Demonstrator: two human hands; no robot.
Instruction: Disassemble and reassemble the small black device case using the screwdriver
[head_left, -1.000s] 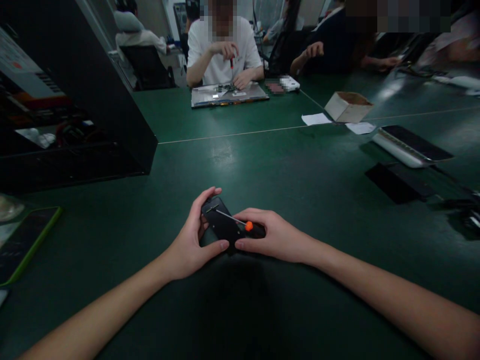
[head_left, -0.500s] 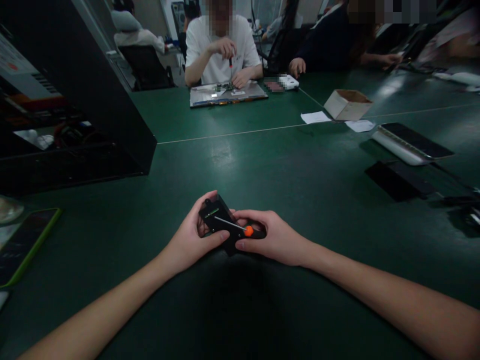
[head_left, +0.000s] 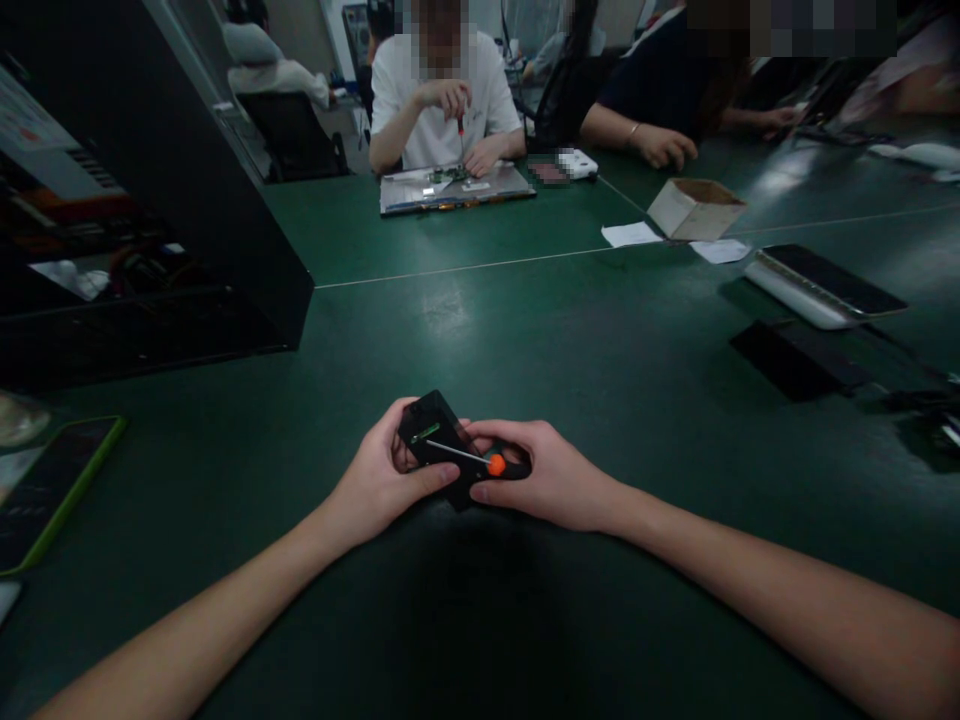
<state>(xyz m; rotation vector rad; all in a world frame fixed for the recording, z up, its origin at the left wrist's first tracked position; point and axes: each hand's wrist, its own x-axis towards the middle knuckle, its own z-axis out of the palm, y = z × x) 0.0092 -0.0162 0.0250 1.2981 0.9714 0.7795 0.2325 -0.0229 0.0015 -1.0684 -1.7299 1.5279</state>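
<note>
My left hand is closed around a small black device, tilted up off the green table; a green strip shows on the device's face. My right hand is closed on a screwdriver with an orange collar and dark handle. Its thin metal shaft points left, with the tip against the device near the green strip. Both hands rest low on the table, close to each other.
A phone in a green case lies at the left edge. A big black cabinet stands at the back left. A cardboard box, papers, a white tray and a black slab lie right. People work across the table.
My left hand turned the black device and raised it on edge, fingers curling closer round it. The screwdriver tip stayed on it. A person's arm at the far side moved onto the table.
</note>
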